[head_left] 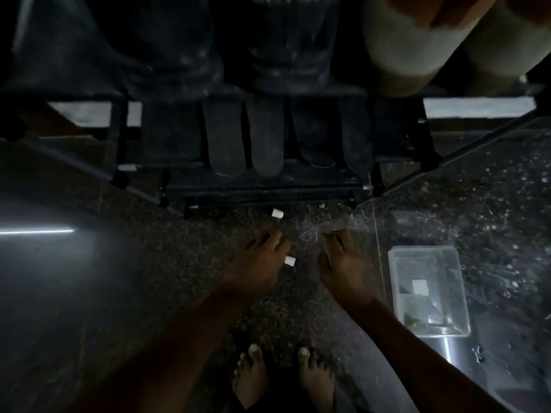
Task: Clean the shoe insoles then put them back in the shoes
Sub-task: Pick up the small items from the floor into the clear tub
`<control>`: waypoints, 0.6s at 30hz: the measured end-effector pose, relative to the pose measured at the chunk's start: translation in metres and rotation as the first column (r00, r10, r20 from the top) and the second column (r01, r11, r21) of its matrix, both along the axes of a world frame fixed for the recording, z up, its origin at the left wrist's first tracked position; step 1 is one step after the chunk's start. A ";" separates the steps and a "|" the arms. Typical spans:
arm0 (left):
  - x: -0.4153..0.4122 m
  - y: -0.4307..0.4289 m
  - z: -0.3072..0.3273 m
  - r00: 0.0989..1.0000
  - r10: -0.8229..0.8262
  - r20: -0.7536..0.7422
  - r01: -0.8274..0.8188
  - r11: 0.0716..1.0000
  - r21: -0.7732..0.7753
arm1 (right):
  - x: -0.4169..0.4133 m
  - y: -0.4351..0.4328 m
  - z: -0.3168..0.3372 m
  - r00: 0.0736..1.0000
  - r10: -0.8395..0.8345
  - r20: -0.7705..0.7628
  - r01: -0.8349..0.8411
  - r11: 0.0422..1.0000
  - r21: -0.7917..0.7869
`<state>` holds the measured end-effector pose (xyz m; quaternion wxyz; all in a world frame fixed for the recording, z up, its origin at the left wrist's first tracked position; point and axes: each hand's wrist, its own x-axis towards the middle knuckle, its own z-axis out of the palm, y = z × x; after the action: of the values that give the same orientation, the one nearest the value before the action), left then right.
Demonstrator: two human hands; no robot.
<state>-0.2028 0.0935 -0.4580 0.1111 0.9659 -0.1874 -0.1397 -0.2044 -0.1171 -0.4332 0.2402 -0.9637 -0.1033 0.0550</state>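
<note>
Stretching across the dim room, a dark speckled stone floor (149, 263) carried a thin bright streak of reflected light (35, 231) at the far left. A black shoe rack (268, 189) stood on it at the top of the view, with dark shoes (167, 49) on its upper level toward the left. Four dark insoles (223, 138) lay side by side on the rack's lower shelf, none of them inside a shoe. Each had its long axis running away from the person, with a rounded end pointing back toward the person, and the two on the left showed more plainly than the two on the right. Below them the left hand (259, 263) reached down toward the floor, fingers stretched forward and a little apart, gripping nothing visible. One small white cylinder (277, 213) sat just beyond its fingertips and another lay just beside its thumb; whether they were worn on the fingers could not be told. Two bare feet (250, 383) stood at the bottom edge. The right hand (343, 263) was near the left, its fingers bent at the edge of a crumpled clear film (357, 226) on the floor, and the gloom hid whether they pinched it. Farther right a clear plastic tub (423, 248) rested on the floor, with pale shoes (417, 55) on the rack above it.
</note>
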 end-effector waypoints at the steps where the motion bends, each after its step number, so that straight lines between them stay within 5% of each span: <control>1: -0.002 -0.003 -0.019 1.000 -0.012 -0.023 0.013 1.000 0.019 | -0.001 -0.005 -0.018 1.000 0.002 -0.006 -0.002 1.000 0.001; 12: -0.010 -0.034 -0.161 0.957 0.019 -0.291 0.013 0.994 0.108 | -0.005 -0.067 -0.158 0.973 -0.210 -0.095 0.217 0.974 0.068; 18: -0.008 -0.044 -0.202 0.950 0.021 -0.311 0.023 0.991 0.134 | -0.003 -0.094 -0.200 0.944 -0.305 -0.126 0.319 0.941 0.109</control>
<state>-0.2108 0.0491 -0.6595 0.0729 0.9370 -0.1581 -0.3029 -0.2072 -0.2114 -0.6332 0.3121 -0.9461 0.0608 0.0613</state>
